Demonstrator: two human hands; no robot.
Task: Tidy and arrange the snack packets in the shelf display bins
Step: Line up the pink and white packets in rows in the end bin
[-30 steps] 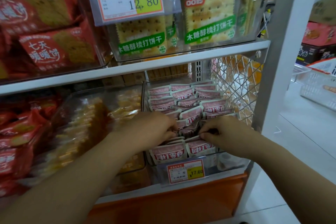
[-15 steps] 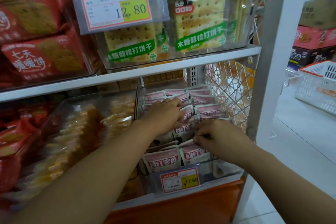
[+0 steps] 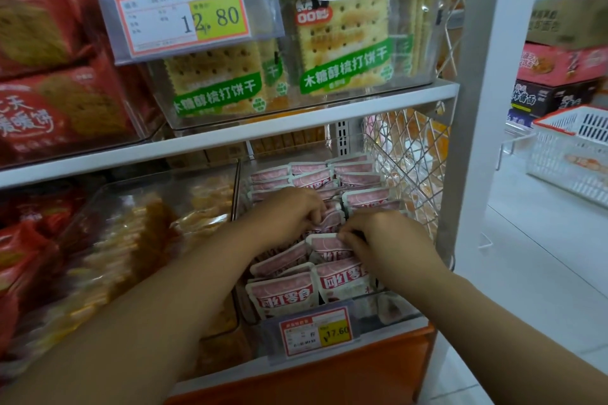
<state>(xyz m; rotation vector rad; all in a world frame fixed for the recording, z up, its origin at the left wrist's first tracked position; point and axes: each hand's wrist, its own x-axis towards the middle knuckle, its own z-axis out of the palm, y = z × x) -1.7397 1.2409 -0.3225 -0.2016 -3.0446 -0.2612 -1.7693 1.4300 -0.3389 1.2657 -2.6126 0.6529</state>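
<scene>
Both hands are down in the clear display bin (image 3: 396, 307) at the right end of the lower shelf (image 3: 329, 350), which is packed with pink snack packets (image 3: 285, 293) standing in rows from front to back. The left hand (image 3: 289, 211) reaches in from the left, its fingers curled down over the middle rows and grasping the top edge of a packet there. The right hand (image 3: 386, 237) comes in from the right, just beside the left, and its fingertips (image 3: 343, 236) pinch the upper edge of another packet a row or two nearer the front. The two front packets lean against the bin's front wall with their red lettering showing. A price tag (image 3: 316, 332) reading 17.60 is clipped to the front of the bin.

To the left sits a neighbouring clear bin (image 3: 164, 187) with yellow-orange wrapped snacks (image 3: 131, 240), blurred. To the right of the packets a wire mesh panel (image 3: 408, 148) closes the shelf end, next to a white upright post (image 3: 487, 76). On the shelf above, green-labelled soda cracker packs (image 3: 342, 39) fill a clear bin behind a 12.80 price tag (image 3: 184, 10), with red biscuit packs (image 3: 59, 108) further left. A white plastic basket (image 3: 572, 154) stands on the floor at far right
</scene>
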